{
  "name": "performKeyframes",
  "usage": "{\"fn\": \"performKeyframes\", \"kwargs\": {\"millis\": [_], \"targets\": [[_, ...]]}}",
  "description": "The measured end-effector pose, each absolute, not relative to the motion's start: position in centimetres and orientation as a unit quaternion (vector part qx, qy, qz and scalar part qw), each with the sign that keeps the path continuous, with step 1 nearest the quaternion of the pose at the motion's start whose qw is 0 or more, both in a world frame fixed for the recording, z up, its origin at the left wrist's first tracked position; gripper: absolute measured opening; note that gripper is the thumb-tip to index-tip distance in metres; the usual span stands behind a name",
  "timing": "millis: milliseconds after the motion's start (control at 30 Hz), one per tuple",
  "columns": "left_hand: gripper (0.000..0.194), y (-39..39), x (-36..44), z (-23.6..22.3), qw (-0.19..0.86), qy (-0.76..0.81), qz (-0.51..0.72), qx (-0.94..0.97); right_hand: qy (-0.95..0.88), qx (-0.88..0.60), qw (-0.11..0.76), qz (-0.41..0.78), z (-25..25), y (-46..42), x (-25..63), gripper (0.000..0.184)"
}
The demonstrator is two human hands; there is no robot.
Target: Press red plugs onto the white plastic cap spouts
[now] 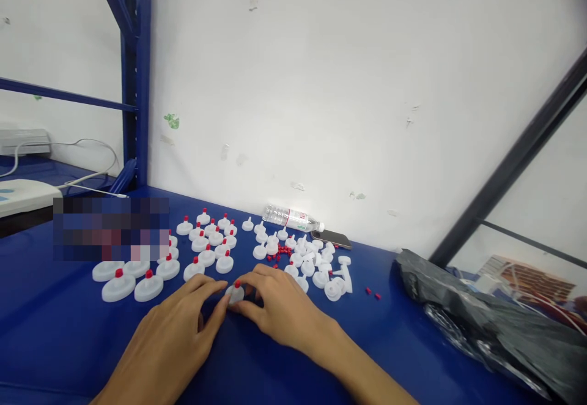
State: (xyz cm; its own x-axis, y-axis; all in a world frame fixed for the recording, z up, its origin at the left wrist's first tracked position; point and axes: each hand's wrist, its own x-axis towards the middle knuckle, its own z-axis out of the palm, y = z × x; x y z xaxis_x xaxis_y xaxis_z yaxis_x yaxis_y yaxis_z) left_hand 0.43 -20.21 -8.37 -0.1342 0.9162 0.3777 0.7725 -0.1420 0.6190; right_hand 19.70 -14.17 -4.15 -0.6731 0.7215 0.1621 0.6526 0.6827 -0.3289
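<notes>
A white, round, spouted cap with a red tip stands upright on the blue tabletop between my hands. My right hand grips it, index finger and thumb around its right side. The thumb and index finger of my left hand close on its left edge. Behind my left hand are several similar red-tipped white caps, standing spout up. Past my right hand lie several white caps without red tips, some upright and some tipped over. Small loose red tips lie among them.
A clear plastic bottle lies against the wall beside a dark phone. Two red tips sit apart on the right. A dark plastic bag covers the right edge. A blue post rises at the left; a pixelated patch hides part of the table.
</notes>
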Motion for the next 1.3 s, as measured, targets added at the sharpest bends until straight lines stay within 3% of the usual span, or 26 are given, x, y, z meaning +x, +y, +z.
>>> {"fn": "performKeyframes", "kwargs": {"millis": [167, 300, 467, 567, 667, 900, 967, 1100, 1167, 1300], "targets": [[0.047, -20.9, 0.9, -7.7, 0.084, 0.657, 0.384, 0.644, -0.899, -0.374, 0.174, 0.147, -5.0, -12.3, 18.3, 0.037], [0.046, -20.9, 1.0, -7.6, 0.094, 0.643, 0.379, 0.659, -0.893, -0.353, 0.197, 0.197, -4.2, -11.5, 18.4, 0.054], [0.047, -20.7, 1.0, -8.0, 0.117, 0.632, 0.364, 0.673, -0.889, -0.412, 0.197, 0.032, -0.6, -9.2, 19.0, 0.03], [0.047, -20.6, 0.9, -8.2, 0.126, 0.63, 0.35, 0.682, -0.877, -0.446, 0.176, -0.037, 0.9, -5.7, 17.5, 0.032], [0.046, -20.5, 0.7, -8.5, 0.129, 0.628, 0.336, 0.69, -0.867, -0.475, 0.142, -0.055, 1.2, -2.1, 15.0, 0.033], [0.044, -20.2, 0.3, -9.4, 0.13, 0.623, 0.346, 0.689, -0.872, -0.48, 0.093, -0.024, 1.3, -0.2, 13.3, 0.014], [0.049, -20.2, 0.2, -9.6, 0.127, 0.632, 0.37, 0.669, -0.878, -0.464, 0.119, -0.011, 2.2, -1.7, 14.5, 0.01], [0.075, -20.0, 0.1, -9.9, 0.096, 0.618, 0.441, 0.643, -0.902, -0.399, 0.164, 0.04, 3.9, -7.4, 17.7, 0.01], [0.081, -19.9, 0.1, -10.1, 0.068, 0.596, 0.47, 0.648, -0.917, -0.333, 0.186, 0.119, 3.8, -10.7, 19.0, 0.006], [0.046, -19.6, 0.1, -10.1, 0.05, 0.558, 0.455, 0.692, -0.918, -0.285, 0.219, 0.168, 2.0, -14.5, 20.4, 0.009]]}}
